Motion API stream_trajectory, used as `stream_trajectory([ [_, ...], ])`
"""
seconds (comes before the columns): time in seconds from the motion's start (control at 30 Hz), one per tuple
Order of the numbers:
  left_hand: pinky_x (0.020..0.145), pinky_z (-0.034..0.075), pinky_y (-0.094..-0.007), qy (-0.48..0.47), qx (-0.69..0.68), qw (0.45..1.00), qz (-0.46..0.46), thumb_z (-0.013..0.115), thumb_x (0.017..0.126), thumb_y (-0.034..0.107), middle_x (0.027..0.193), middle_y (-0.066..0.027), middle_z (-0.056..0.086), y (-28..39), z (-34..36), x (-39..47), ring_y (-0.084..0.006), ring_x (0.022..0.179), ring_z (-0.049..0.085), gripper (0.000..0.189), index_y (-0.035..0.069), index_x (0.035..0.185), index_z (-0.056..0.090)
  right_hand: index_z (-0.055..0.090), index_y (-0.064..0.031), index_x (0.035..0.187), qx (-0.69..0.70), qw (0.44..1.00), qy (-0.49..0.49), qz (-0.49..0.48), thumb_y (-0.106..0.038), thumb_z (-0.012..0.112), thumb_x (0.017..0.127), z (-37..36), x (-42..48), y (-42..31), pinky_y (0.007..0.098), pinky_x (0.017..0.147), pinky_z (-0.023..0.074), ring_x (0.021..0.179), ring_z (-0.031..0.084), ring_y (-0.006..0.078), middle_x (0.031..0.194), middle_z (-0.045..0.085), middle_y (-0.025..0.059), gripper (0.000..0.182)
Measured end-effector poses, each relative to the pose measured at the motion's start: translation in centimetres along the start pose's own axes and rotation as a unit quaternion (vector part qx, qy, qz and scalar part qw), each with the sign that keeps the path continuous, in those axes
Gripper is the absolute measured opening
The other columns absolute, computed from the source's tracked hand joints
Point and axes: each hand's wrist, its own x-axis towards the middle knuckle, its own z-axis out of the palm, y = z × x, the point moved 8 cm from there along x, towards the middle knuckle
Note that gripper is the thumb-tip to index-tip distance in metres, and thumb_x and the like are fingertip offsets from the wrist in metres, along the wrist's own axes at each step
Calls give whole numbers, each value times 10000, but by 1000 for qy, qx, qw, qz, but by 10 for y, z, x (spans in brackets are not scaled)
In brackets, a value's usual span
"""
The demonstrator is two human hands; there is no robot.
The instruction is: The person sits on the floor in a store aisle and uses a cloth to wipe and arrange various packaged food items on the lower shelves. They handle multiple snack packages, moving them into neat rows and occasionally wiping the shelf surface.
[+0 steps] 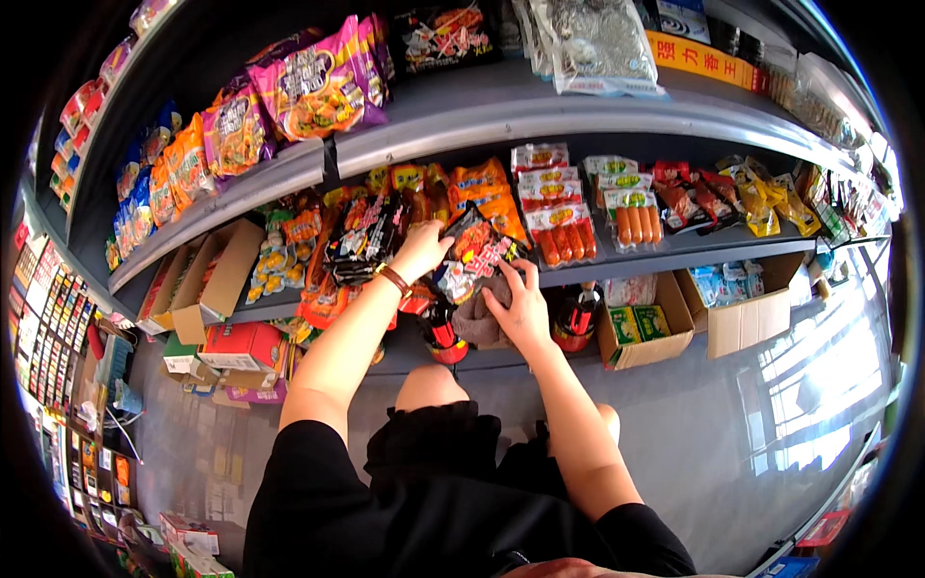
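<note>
A black printed food packet (473, 253) is tilted at the front edge of the lower shelf. At its left edge is my left hand (421, 251), fingers curled and thumb against the packet. My right hand (519, 307) grips a grey-brown cloth (477, 318), and its fingertips touch the packet's lower right side. More black packets (365, 235) are piled left of my left wrist. Orange packets (485, 195) lie just behind the tilted one. Packs of red sausages (562, 235) are stacked to the right of it.
Dark bottles with red labels (442, 336) (576, 318) stand below the shelf edge. Open cardboard boxes (654, 347) sit low at right, others (217, 274) at left. Overhead runs the upper shelf's metal edge (506, 130), with purple noodle bags (318, 87) above it.
</note>
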Motion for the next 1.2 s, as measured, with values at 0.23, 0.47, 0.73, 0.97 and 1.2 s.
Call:
stream_trajectory([
  [0.23, 769, 467, -399, 140, -77, 983, 93, 632, 850, 59, 861, -143, 572, 91, -54, -44, -339, 847, 578, 104, -11, 890, 568, 511, -57, 1137, 27, 999, 37, 14, -123, 703, 727, -16, 1, 4, 454, 761, 522, 967, 582, 402, 1178, 472, 159, 457],
  [0.47, 777, 469, -399, 277, 102, 901, 318, 623, 734, -33, 948, -118, 562, 221, -154, -104, -317, 920, 566, 229, 9, 959, 608, 516, 0, 1078, 36, 984, 172, -34, -45, 669, 711, -40, -4, -1, 444, 780, 507, 998, 561, 414, 1148, 502, 199, 400],
  [0.73, 765, 456, -310, 439, 135, 804, 377, 641, 793, -42, 875, -84, 617, 279, -285, -47, -251, 817, 582, 144, 28, 918, 627, 499, -12, 1125, 40, 991, 123, -22, -90, 651, 760, -34, 1, 1, 438, 806, 505, 1006, 561, 404, 1163, 506, 185, 403],
  [0.97, 731, 465, -416, 485, 87, 822, 285, 589, 850, 26, 884, -153, 603, 267, -324, 67, -376, 873, 592, 87, 20, 937, 593, 502, -38, 1148, 36, 993, 114, -18, -108, 660, 770, -32, 2, -1, 460, 755, 517, 976, 581, 410, 1180, 518, 158, 416],
  [1.2, 726, 501, -452, 368, 197, 885, 207, 575, 771, 17, 921, -177, 614, 192, -273, 189, -386, 883, 613, 190, 48, 955, 604, 496, -31, 1155, 37, 994, 104, -16, -107, 672, 752, -26, 5, -3, 454, 754, 518, 960, 585, 412, 1172, 516, 163, 446],
])
